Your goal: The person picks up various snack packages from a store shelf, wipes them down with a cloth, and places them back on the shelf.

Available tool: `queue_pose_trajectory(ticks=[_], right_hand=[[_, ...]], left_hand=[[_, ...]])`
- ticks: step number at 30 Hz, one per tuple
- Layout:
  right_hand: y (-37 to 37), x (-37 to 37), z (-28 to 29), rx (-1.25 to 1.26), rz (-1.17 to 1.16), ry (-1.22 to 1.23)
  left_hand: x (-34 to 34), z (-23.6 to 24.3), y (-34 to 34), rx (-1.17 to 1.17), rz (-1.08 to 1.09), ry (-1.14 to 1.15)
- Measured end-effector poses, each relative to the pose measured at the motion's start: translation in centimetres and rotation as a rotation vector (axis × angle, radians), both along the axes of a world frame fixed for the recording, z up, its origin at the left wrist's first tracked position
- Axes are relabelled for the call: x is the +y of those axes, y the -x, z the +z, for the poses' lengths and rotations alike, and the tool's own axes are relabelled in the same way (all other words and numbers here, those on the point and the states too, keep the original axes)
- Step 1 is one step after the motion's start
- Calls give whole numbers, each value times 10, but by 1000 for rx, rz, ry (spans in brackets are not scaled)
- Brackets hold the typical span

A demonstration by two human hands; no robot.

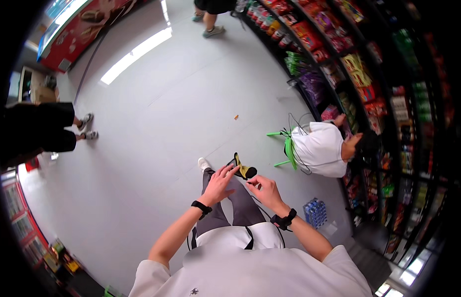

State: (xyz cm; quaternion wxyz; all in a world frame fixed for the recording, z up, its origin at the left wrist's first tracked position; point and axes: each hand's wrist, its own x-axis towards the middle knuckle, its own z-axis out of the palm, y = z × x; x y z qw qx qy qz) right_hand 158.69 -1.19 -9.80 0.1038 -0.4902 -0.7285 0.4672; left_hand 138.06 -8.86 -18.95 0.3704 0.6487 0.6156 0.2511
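My left hand [219, 186] is extended ahead of my body, palm down, fingers long and slightly parted, thumb standing away from them. Its fingertips reach the near left edge of a small yellow-and-black object [244, 169], soft-looking, with a rounded black end; I cannot tell whether they grip it or only overlap it in view. My right hand [266, 192] is at the near right side of the same object, fingers curled, thumb and fingertips drawn narrowly together. A small dark spot shows at those fingertips; I cannot tell whether it is a held item or part of the object.

The object's position: ahead of my knees, between the two hands and slightly beyond them. Each wrist carries a black band, the left band [201, 209] and the right band [284, 220]. Below are my dark grey trousers [245, 205] and one white shoe [203, 164].

Surroundings: a pale, glossy floor [156, 133] bearing a small orange-brown scrap [236, 117]. To the right, a person in a white top [319, 148] is at a bright green stool [290, 148], facing black shelving loaded with coloured packets [358, 72]. A blue shrink-wrapped pack of bottles [315, 213] stands near my right forearm.
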Motion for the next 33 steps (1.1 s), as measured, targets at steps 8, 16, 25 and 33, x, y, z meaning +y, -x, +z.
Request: queue_pose_trajectory(ticks=[8,16,25,33], right_hand=[[-94,-105,35,56,-467,-340],[-213,-255,28,46,-830,-356],[-355,-461,47,136,-1253,-382],[-412,-613,33,168,-1881,-419]], left_hand=[[-16,29,-81,128,-202,-100],[-62,93,-199,149,-651,-248],[-172,147,-400,3,-1050,-612],[-291,151,-578,74,-1569,-116]])
